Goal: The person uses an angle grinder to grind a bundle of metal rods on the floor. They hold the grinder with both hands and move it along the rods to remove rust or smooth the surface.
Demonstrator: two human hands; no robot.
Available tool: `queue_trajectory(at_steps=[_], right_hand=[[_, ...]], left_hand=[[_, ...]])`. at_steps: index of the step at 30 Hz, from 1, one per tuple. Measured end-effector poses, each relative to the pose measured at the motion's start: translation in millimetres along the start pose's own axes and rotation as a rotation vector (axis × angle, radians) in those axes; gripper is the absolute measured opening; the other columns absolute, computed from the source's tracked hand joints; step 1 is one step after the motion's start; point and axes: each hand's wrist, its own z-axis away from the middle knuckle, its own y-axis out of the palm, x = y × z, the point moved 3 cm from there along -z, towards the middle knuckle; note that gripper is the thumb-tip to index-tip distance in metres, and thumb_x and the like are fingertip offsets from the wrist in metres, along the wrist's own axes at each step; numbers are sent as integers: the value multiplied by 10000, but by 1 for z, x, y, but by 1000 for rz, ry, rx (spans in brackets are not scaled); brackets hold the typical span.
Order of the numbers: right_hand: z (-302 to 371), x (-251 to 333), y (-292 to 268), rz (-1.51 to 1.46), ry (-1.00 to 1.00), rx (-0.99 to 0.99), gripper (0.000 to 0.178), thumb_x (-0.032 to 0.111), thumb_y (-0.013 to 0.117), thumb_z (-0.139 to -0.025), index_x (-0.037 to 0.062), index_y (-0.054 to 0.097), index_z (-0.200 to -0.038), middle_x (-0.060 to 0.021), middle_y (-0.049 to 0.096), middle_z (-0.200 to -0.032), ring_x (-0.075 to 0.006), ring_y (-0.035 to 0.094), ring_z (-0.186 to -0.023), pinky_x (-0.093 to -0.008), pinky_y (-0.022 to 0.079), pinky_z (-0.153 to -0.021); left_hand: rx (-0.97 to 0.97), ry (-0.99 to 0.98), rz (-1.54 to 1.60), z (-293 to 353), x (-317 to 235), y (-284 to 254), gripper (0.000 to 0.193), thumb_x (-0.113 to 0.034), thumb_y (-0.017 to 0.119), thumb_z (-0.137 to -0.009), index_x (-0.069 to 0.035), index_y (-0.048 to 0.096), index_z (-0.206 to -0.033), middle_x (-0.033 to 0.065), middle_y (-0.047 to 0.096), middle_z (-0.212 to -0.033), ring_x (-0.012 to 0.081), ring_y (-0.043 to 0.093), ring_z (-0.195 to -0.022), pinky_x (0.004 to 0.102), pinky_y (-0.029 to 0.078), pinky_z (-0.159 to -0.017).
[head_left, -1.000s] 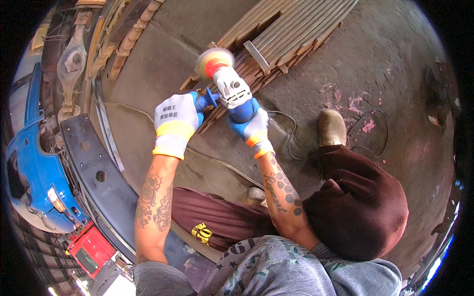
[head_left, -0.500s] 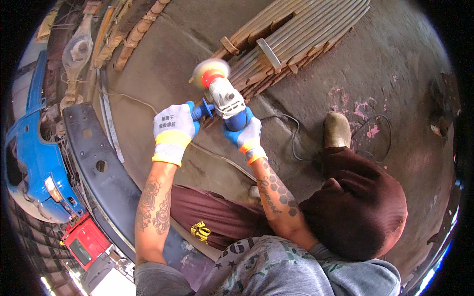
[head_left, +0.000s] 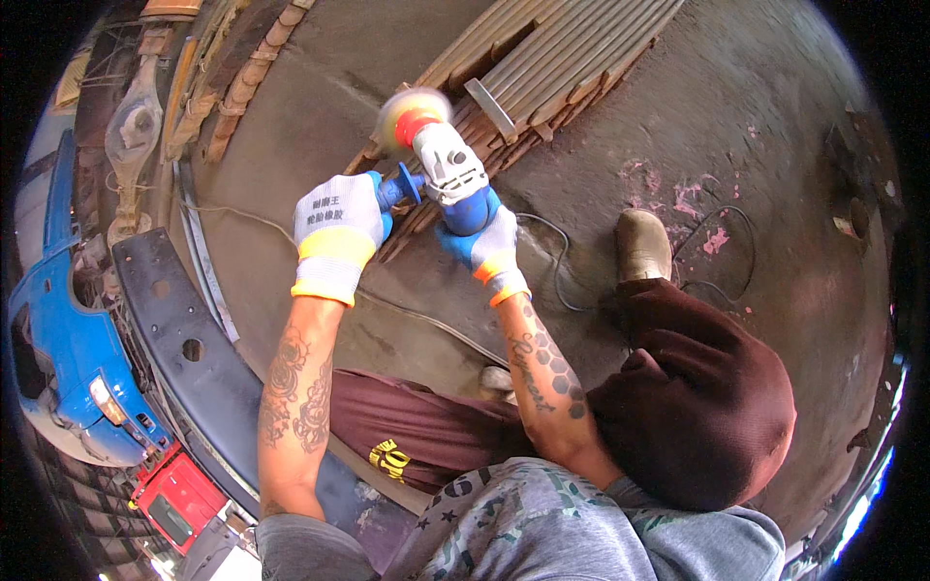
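My left hand [head_left: 339,228], in a white glove with a yellow and orange cuff, grips the blue side handle of an angle grinder [head_left: 444,167]. In a blue and white glove, my right hand [head_left: 481,242] holds the grinder's body from below. The spinning disc [head_left: 412,116] looks blurred and sits against the long flat metal strips [head_left: 562,58] stacked on the concrete floor. The grinder's cord [head_left: 552,261] trails off to the right past my wrist.
A dark steel beam with holes [head_left: 184,339] lies at the left beside rusty parts [head_left: 136,136]. A blue vehicle [head_left: 58,329] and a red one [head_left: 179,494] show at the far left. My brown shoe [head_left: 644,242] rests on the stained concrete [head_left: 775,194].
Both hands and the grinder have shifted slightly up and to the right along the metal strips; the disc keeps spinning.
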Motion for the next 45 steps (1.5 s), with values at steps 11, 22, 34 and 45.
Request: queue_trajectory(at_steps=[11, 22, 34, 45], right_hand=[[3, 4, 6, -25, 7, 10, 633, 374, 945, -614, 119, 715, -1145, -210, 798, -996, -406, 781, -944, -482, 615, -845], [21, 16, 44, 10, 109, 46, 554, 360, 921, -638, 123, 726, -1099, -214, 792, -959, -423, 775, -924, -496, 616, -844], [36, 2, 42, -139, -11, -9, 660, 342, 928, -632, 105, 728, -1215, -197, 806, -1007, -365, 800, -931, -449, 626, -851], [8, 12, 16, -62, 10, 36, 640, 366, 946, -620, 94, 717, -1152, -205, 801, -1010, -373, 793, -959, -469, 618, -856]], left_hand=[[16, -7, -12, 2, 5, -5, 160, -283, 713, -915, -147, 768, -979, 202, 779, -979, 433, 750, -954, 551, 597, -848], [-41, -11, -72, 6, 42, 23, 205, -330, 680, -930, -147, 756, -876, 225, 746, -897, 460, 731, -877, 562, 587, -774], [-2, 5, -17, 22, 34, 2, 149, -307, 708, -934, -169, 755, -965, 196, 766, -907, 431, 752, -902, 561, 591, -780], [-74, -1, -30, 8, 14, -6, 148, -285, 691, -925, -149, 750, -911, 203, 766, -928, 442, 743, -908, 557, 590, -798]])
